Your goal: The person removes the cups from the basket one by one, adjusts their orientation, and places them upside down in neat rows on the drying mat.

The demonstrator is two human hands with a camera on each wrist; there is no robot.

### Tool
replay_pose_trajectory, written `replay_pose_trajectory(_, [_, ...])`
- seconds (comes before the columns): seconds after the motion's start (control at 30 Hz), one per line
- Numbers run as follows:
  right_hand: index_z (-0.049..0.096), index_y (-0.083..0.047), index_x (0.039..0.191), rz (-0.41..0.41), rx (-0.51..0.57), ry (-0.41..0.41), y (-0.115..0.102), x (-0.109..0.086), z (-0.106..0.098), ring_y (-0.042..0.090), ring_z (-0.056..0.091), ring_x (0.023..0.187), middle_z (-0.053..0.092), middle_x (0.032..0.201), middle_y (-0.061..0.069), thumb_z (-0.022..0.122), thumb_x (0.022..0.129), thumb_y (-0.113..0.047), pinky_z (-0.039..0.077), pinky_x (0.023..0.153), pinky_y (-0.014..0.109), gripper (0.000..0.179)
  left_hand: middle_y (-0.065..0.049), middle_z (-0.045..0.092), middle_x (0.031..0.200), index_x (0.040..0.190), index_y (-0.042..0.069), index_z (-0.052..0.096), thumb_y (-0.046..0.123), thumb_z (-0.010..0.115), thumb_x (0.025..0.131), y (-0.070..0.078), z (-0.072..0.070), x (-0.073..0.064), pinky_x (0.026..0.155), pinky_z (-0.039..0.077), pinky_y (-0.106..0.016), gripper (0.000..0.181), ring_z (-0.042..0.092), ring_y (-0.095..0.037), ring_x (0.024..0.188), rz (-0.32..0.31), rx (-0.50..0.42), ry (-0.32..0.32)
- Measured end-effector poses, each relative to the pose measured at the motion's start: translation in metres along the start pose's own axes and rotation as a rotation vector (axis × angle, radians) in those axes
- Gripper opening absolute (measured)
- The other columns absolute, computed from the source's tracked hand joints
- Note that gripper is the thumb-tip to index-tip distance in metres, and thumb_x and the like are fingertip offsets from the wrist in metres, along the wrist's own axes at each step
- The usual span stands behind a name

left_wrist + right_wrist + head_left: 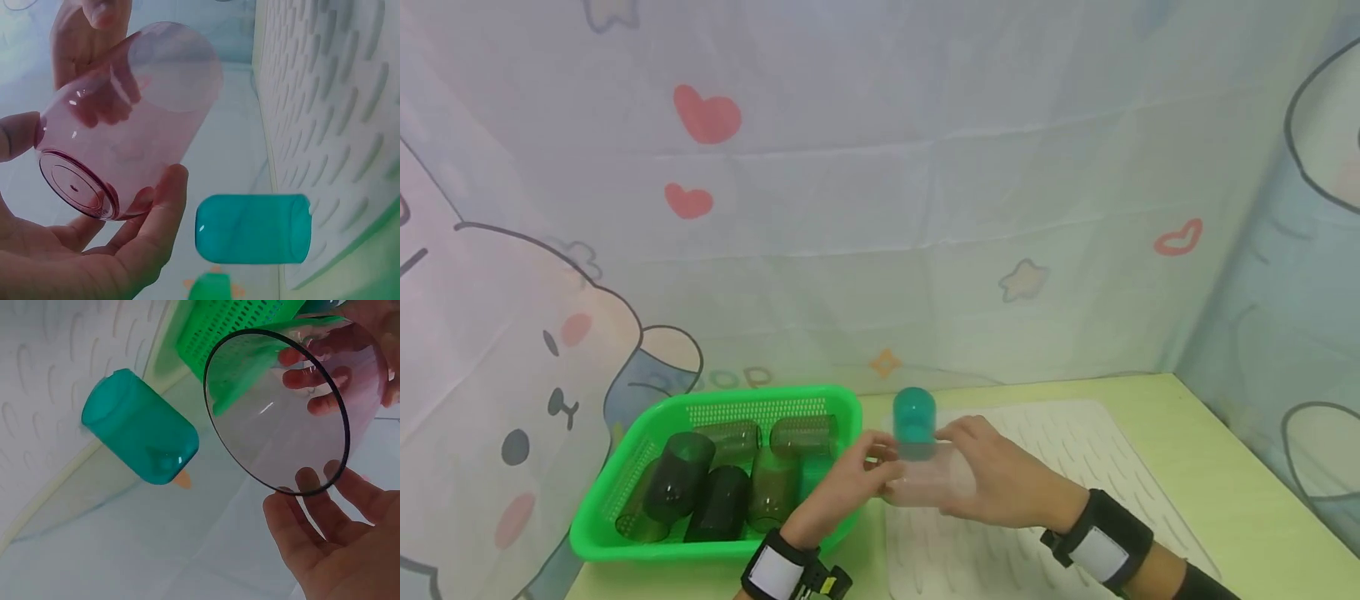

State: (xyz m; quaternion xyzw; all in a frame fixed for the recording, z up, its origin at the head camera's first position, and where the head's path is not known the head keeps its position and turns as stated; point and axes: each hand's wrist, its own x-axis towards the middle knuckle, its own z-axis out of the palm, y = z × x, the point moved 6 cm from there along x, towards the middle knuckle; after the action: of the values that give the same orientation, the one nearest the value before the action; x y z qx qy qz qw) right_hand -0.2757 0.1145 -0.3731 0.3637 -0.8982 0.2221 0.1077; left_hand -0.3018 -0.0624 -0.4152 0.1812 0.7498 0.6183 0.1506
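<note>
A pink cup [917, 485] was held sideways above the white mat [1075, 450].
The left hand [850, 479] curled round its base, the right hand [1000, 471] gripped its rim end, probably steadying the smooth wall; at the mat's far left corner a teal cup [914, 412] stood mouth down, perhaps for stability.

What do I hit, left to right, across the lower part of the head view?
Green basket → left hand → pink cup → right hand → black band on the right wrist.
</note>
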Motion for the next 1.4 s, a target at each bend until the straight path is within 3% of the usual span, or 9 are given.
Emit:
replay_pose_trajectory(0.13, [0.051, -0.002, 0.126, -0.052, -0.066, -0.019, -0.005, 0.008, 0.003, 0.02, 0.049, 0.108, 0.049, 0.121, 0.011, 0.082, 0.07, -0.04, 0.052, 0.082, 0.034, 0.074, -0.02, 0.045, 0.127, 0.127, 0.002, 0.043, 0.026, 0.056, 0.096, -0.003, 0.006, 0.002, 0.083, 0.052, -0.038, 0.042, 0.058, -0.025, 0.1, -0.029, -0.09, -0.016])
replay_pose_trajectory(0.3, [0.053, -0.003, 0.122, -0.085, -0.137, -0.049, -0.006, 0.014, 0.008, 0.018, 0.049, 0.102, 0.054, 0.114, 0.006, 0.082, 0.067, -0.04, 0.051, 0.08, 0.033, 0.072, -0.02, 0.046, 0.127, 0.127, 0.0, 0.043, 0.023, 0.056, 0.096, -0.007, 0.009, 0.005, 0.083, 0.052, -0.038, 0.041, 0.059, -0.024, 0.098, -0.035, -0.126, -0.011])
replay_pose_trajectory(0.53, [0.054, -0.006, 0.119, -0.136, -0.208, -0.053, -0.01, 0.016, 0.009, 0.016, 0.049, 0.096, 0.055, 0.107, 0.003, 0.081, 0.069, -0.041, 0.049, 0.079, 0.033, 0.067, -0.021, 0.043, 0.13, 0.129, 0.0, 0.042, 0.024, 0.055, 0.096, -0.006, 0.011, 0.006, 0.084, 0.052, -0.038, 0.043, 0.056, -0.026, 0.103, -0.043, -0.12, -0.027])
replay_pose_trajectory(0.8, [0.055, -0.006, 0.115, -0.153, -0.215, -0.017, -0.008, 0.013, 0.008, 0.014, 0.049, 0.089, 0.053, 0.101, 0.0, 0.081, 0.068, -0.04, 0.048, 0.076, 0.031, 0.064, -0.02, 0.04, 0.134, 0.136, 0.005, 0.037, 0.035, 0.054, 0.097, -0.001, 0.01, 0.004, 0.088, 0.049, -0.041, 0.051, 0.051, -0.03, 0.114, -0.041, -0.042, -0.103])
replay_pose_trajectory(0.9, [0.056, -0.009, 0.115, -0.093, -0.165, -0.017, -0.001, 0.01, 0.006, 0.013, 0.048, 0.09, 0.052, 0.102, -0.003, 0.083, 0.066, -0.039, 0.048, 0.077, 0.031, 0.063, -0.019, 0.042, 0.134, 0.137, 0.01, 0.038, 0.039, 0.055, 0.096, 0.003, 0.001, 0.001, 0.09, 0.048, -0.044, 0.054, 0.048, -0.033, 0.119, -0.024, 0.072, -0.073])
replay_pose_trajectory(1.03, [0.055, -0.012, 0.112, 0.008, -0.112, -0.018, 0.012, 0.006, 0.002, 0.011, 0.047, 0.088, 0.05, 0.1, -0.005, 0.083, 0.066, -0.037, 0.048, 0.074, 0.03, 0.059, -0.014, 0.047, 0.134, 0.136, 0.012, 0.045, 0.042, 0.056, 0.095, 0.014, -0.019, -0.007, 0.09, 0.046, -0.049, 0.052, 0.046, -0.034, 0.123, 0.001, 0.361, 0.007])
replay_pose_trajectory(1.13, [0.055, -0.011, 0.112, 0.08, -0.068, -0.015, 0.026, 0.003, 0.0, 0.011, 0.048, 0.087, 0.049, 0.101, -0.005, 0.083, 0.067, -0.037, 0.049, 0.071, 0.03, 0.058, -0.012, 0.049, 0.133, 0.132, 0.011, 0.051, 0.044, 0.054, 0.095, 0.023, -0.031, -0.012, 0.091, 0.044, -0.05, 0.049, 0.046, -0.034, 0.123, 0.006, 0.569, 0.029])
replay_pose_trajectory(1.4, [0.052, -0.008, 0.117, 0.281, 0.154, 0.022, 0.075, -0.005, 0.006, 0.017, 0.052, 0.096, 0.052, 0.11, 0.002, 0.078, 0.073, -0.044, 0.049, 0.076, 0.036, 0.062, -0.011, 0.056, 0.114, 0.119, 0.011, 0.06, 0.039, 0.056, 0.095, 0.032, -0.044, -0.023, 0.072, 0.048, -0.041, 0.037, 0.056, -0.029, 0.099, 0.028, 0.885, 0.074])
